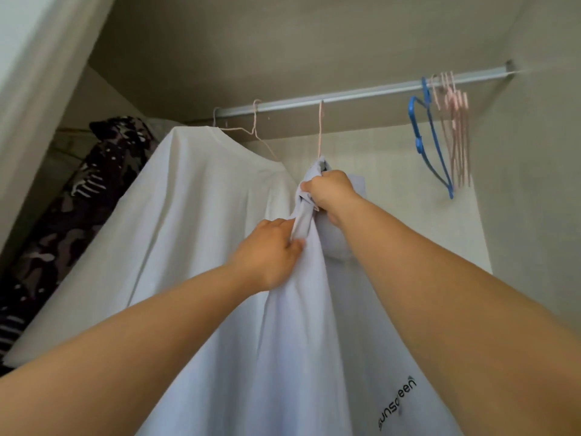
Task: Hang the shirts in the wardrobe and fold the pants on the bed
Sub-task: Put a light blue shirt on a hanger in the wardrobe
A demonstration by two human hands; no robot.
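A pale lavender shirt [301, 341] with dark lettering near its hem hangs bunched from a pink wire hanger [320, 130] hooked on the wardrobe rail [361, 94]. My right hand [330, 191] grips the bunched collar just under the hanger's neck. Lower and to the left, my left hand [270, 250] pinches a fold of the same shirt. A white shirt [176, 215] hangs on another pink hanger [257, 130] to the left, touching the lavender one.
Several empty pink hangers [456, 133] and a blue hanger [430, 136] hang at the rail's right end. A dark patterned garment [81, 196] hangs at the far left. The wardrobe's pale back wall [393, 184] shows between the shirts and the empty hangers.
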